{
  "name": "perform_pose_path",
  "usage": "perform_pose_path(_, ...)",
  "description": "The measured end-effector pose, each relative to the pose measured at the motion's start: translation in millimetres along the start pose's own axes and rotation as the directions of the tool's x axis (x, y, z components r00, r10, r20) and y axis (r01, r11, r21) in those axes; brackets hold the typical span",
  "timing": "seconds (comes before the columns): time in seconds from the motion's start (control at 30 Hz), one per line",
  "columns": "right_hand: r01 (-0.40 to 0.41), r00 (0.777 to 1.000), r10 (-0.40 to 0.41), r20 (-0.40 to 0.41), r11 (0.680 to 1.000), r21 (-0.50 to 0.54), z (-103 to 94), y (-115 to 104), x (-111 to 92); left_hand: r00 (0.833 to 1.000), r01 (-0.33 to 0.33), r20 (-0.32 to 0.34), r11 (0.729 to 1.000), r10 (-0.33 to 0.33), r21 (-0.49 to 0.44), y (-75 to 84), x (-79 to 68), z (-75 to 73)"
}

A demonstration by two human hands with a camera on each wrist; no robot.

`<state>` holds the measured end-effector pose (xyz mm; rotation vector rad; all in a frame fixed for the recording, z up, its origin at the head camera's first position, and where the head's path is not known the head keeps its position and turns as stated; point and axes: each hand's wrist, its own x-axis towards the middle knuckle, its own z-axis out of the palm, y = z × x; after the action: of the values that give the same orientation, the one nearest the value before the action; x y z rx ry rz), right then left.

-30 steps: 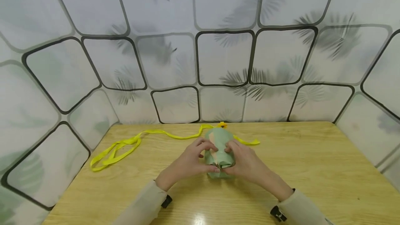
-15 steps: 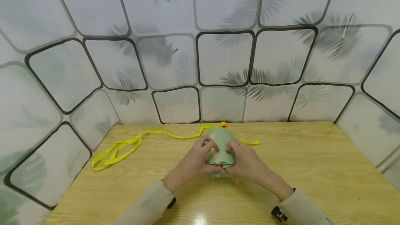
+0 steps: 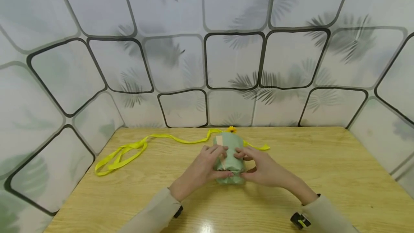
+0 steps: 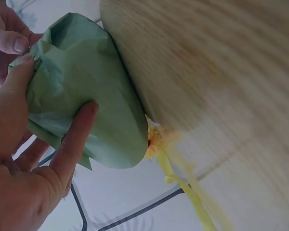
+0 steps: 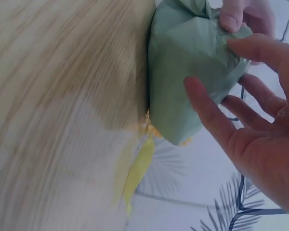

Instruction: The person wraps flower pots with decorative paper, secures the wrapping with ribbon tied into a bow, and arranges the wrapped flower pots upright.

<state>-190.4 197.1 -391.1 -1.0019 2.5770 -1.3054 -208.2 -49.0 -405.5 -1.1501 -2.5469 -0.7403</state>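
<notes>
A package wrapped in soft green paper (image 3: pixel 231 159), with a beige strip (image 3: pixel 219 140) on its top, lies on the wooden table. Its near end is folded and creased. My left hand (image 3: pixel 205 166) grips the package's left side, thumb lying across the near fold and fingers bent over the top. On the other side, my right hand (image 3: pixel 263 166) holds the package with bent fingertips on its upper right and the thumb at the near right corner. Both wrist views show a forefinger against the paper's smooth side, with thumbs at the gathered end (image 4: pixel 38 57).
A long yellow ribbon (image 3: pixel 129 147) runs from a loose loop on the left to behind the package, and its short end (image 3: pixel 263 147) emerges on the right. An orange flower (image 3: pixel 231 129) sits at the package's far end. A patterned curtain (image 3: pixel 233 60) stands behind the wooden table (image 3: pixel 323 175).
My right hand has shifted right, and its thumb has slid from the middle of the near fold to the right corner. My left thumb now lies further right along the fold.
</notes>
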Motion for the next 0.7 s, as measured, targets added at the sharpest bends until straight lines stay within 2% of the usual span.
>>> perform_pose_path(0.13,0.002,0.999,-0.004,0.031,0.996,0.087,-8.2,9.9,-5.0,1.000,-0.022,0.010,1.000,0.022,0.020,0.4,0.4,-0.3)
perform_pose_path(0.23,-0.027,1.000,0.028,-0.003,0.997,0.072,-15.4,19.0,-5.7,0.999,-0.030,0.028,0.999,0.030,0.025,0.5,0.6,-0.7)
perform_pose_path(0.3,-0.049,0.997,0.048,-0.058,0.999,-0.014,-21.2,27.3,-3.7,0.999,-0.025,0.035,0.999,0.024,0.023,0.6,0.7,-1.0)
perform_pose_path(0.37,-0.085,0.990,0.068,-0.124,0.987,-0.135,-26.9,37.5,1.0,0.999,-0.010,0.037,1.000,0.009,0.022,0.6,0.8,-1.5)
perform_pose_path(0.47,-0.162,0.977,0.106,-0.187,0.936,-0.312,-34.6,54.9,10.7,0.999,0.000,0.033,0.999,-0.001,0.032,0.7,0.8,-2.2)
perform_pose_path(0.6,-0.224,0.972,0.169,-0.163,0.877,-0.425,-42.9,76.7,22.8,0.999,-0.010,0.039,0.999,0.009,0.031,0.6,1.1,-2.4)
perform_pose_path(0.7,-0.231,0.973,0.191,-0.133,0.855,-0.464,-48.1,89.3,30.7,0.999,-0.019,0.040,1.000,0.018,0.023,0.3,1.9,-2.8)
